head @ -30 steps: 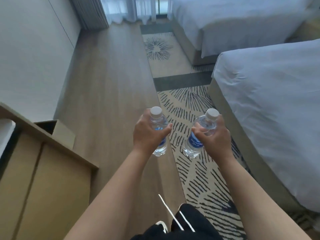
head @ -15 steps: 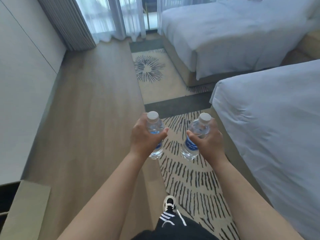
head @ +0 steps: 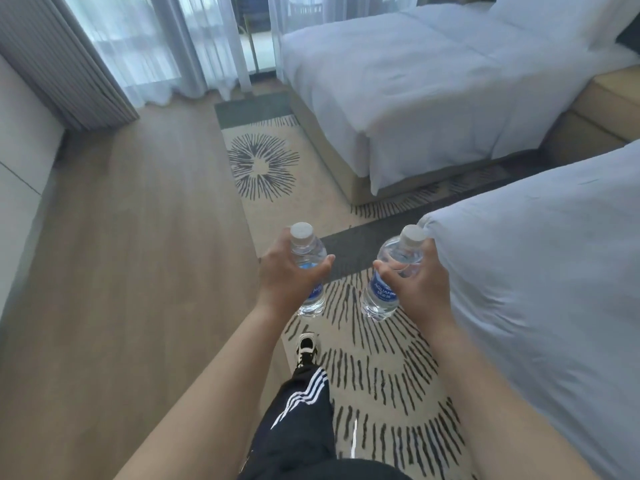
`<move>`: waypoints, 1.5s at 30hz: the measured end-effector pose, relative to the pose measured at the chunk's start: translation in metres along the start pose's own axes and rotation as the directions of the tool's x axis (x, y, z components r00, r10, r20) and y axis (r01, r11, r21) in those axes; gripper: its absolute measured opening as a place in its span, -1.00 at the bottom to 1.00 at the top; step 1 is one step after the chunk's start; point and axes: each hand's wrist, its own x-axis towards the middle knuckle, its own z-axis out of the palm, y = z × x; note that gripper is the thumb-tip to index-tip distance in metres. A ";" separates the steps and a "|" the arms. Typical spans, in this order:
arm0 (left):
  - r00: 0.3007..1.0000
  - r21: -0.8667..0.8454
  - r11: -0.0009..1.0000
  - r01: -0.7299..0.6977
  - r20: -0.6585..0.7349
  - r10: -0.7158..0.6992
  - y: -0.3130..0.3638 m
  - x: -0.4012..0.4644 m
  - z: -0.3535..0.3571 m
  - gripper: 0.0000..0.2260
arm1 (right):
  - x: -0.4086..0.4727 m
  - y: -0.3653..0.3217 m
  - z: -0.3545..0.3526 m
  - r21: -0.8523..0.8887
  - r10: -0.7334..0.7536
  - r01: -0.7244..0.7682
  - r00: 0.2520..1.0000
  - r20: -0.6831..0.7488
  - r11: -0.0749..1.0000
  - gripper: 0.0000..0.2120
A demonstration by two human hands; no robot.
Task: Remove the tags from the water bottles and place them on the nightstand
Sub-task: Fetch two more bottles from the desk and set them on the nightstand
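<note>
**Two bottles carried between the beds and the wall**

Two beds: the far bed and the near bed, both white. One patterned rug lies on the wood floor. Two clear bottles with white caps and blue labels: the left hand grips the left bottle, the right hand grips the right bottle, held upright above the rug, near each other but apart.

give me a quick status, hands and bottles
Left hand grips left bottle; right hand grips right bottle. Both carried upright, capped. No tags visible. Near bed close on the right.
</note>
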 end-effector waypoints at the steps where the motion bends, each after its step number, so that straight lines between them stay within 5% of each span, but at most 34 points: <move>1: 1.000 0.000 1.000 -0.006 0.013 0.006 -0.005 0.027 0.008 -0.61 | 0.025 0.004 0.008 -0.009 0.002 -0.002 1.000 -0.016 1.000 -0.49; 13: 0.974 -0.084 0.995 -0.055 0.217 0.072 0.003 0.359 0.112 -0.62 | 0.327 0.017 0.053 -0.029 0.162 -0.170 0.968 -0.192 0.985 -0.49; 22: 0.917 -0.124 0.988 -0.097 0.375 0.137 0.032 0.538 0.271 -0.58 | 0.513 0.097 0.025 -0.038 0.220 -0.248 0.912 -0.347 0.968 -0.52; 31: 0.842 -0.141 0.975 -0.170 0.494 0.218 0.111 0.710 0.467 -0.58 | 0.722 0.191 -0.058 -0.048 0.241 -0.298 0.846 -0.475 0.953 -0.49; 45: 0.647 -0.245 0.949 -0.198 0.695 0.314 0.233 0.847 0.744 -0.58 | 0.894 0.308 -0.198 -0.030 0.346 -0.492 0.653 -0.674 0.870 -0.46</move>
